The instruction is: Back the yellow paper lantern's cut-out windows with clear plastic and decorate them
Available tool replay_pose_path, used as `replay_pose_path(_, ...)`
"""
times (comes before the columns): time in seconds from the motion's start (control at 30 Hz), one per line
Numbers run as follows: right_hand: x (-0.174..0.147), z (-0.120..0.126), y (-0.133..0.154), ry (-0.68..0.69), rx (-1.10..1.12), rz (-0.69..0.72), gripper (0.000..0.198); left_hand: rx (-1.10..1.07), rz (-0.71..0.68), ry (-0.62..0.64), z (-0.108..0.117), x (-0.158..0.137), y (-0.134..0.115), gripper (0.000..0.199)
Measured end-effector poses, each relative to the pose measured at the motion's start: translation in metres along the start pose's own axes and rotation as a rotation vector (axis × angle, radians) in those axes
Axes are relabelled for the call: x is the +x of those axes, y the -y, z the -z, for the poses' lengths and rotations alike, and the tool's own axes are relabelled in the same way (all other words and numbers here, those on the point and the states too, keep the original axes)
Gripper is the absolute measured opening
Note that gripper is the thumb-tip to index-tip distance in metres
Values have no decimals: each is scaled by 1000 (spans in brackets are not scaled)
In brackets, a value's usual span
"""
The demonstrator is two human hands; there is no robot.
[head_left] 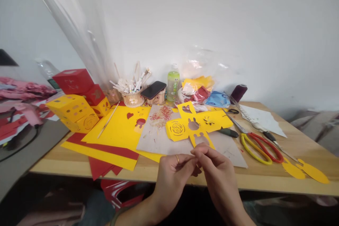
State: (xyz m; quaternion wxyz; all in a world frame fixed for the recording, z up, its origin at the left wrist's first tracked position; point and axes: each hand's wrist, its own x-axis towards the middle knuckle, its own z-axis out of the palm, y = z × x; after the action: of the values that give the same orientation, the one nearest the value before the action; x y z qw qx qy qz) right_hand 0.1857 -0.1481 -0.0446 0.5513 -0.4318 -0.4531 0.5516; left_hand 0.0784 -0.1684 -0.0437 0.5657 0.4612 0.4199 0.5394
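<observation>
My left hand and my right hand meet at the table's front edge, fingertips pinched together. Whatever sits between the fingers is hidden or too small to name. Just beyond them lies a yellow paper box cutout, cross-shaped, with heart, rabbit, flower and swirl openings. Its nearest flap runs up to my right hand, and I cannot tell whether they touch. Under the cutout is a grey sheet with red and yellow scraps. Right of my hands are scissors with one yellow and one red handle.
Red boxes and patterned yellow boxes are stacked at left, beside yellow sheets. Along the wall stand a cup of tools, a phone, a green bottle and a thread spool. Yellow offcuts lie right.
</observation>
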Motion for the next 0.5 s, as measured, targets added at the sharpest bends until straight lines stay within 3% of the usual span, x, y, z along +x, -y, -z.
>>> replay_pose_path(0.5,-2,-2,-5,-25,2,-12,15,-96,29,-38,-3,-1,4,28)
